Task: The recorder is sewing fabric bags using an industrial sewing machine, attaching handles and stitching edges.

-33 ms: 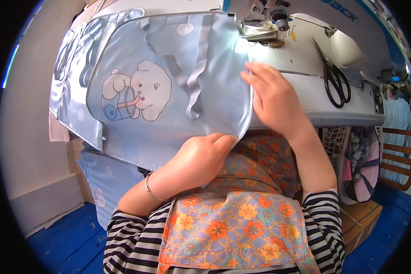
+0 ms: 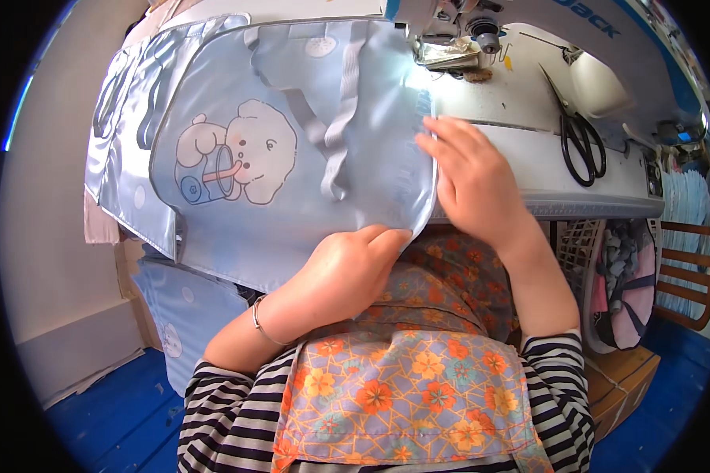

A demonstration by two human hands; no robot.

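A glossy light-blue fabric panel [image 2: 292, 229] with a printed cartoon dog and a bound edge lies across the sewing table and hangs over its front. Grey ribbon straps [image 2: 335, 150] rest loosely on top of it. My left hand [image 2: 347, 268] is closed, pinching the panel's near right corner. Farther up the right border, my right hand [image 2: 477, 177] has its fingers curled over the bound edge, with fingertips on the cloth; its thumb is mostly hidden. Just beyond the panel's far right corner is the head of a sewing machine [image 2: 485, 35].
Black-handled scissors [image 2: 582, 150] lie on the machine bed, right of my right hand. Another blue panel [image 2: 126, 102] with straps lies at the left, and more blue cloth [image 2: 185, 315] hangs below. At the right stand a basket of cloth scraps [image 2: 627, 284] and a wooden chair [image 2: 686, 276].
My right hand has slid slightly toward me along the edge. The panel's right part has shifted a little and shows wrinkles near the fingertips. My left hand keeps its pinch.
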